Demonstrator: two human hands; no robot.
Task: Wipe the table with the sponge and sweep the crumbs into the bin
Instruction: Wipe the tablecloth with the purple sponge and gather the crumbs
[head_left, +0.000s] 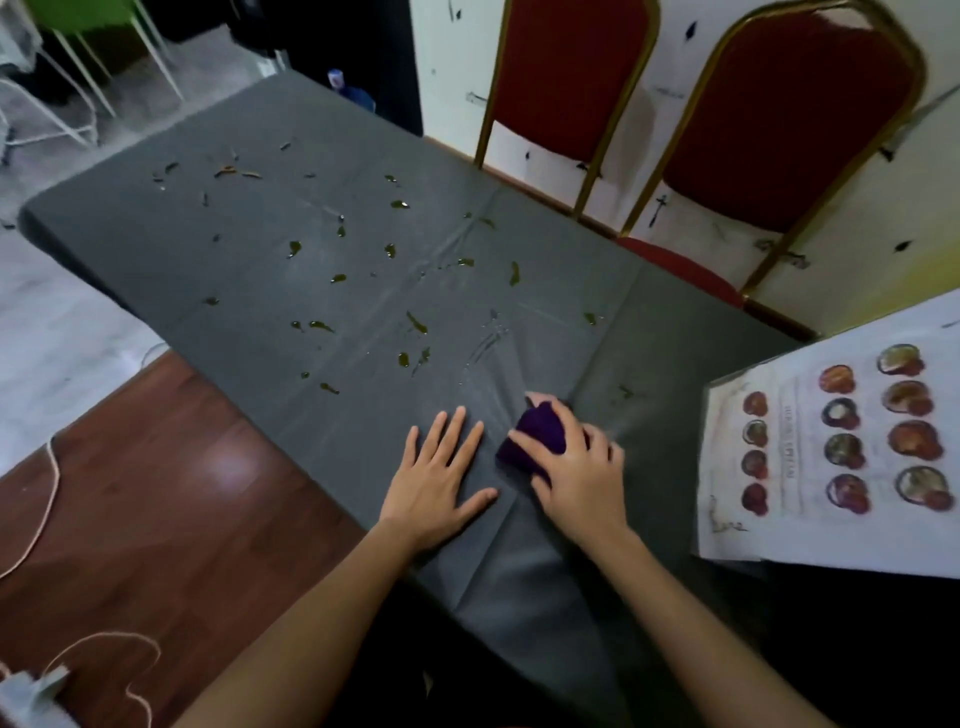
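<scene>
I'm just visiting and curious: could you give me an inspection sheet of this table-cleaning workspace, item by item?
Surface: dark grey cover on the table, wrinkled, with wet streaks.
Job's things: purple sponge on the cover; green crumbs scattered across its middle and far end; bin, nothing seen.
Clutter: printed sheet with round food pictures at right.
Grips: left hand flat on the cover; right hand grips the sponge.
Cables: pale cord trailing over brown wood at left.
Surroundings: two red chairs with gold frames beyond the cover.
</scene>
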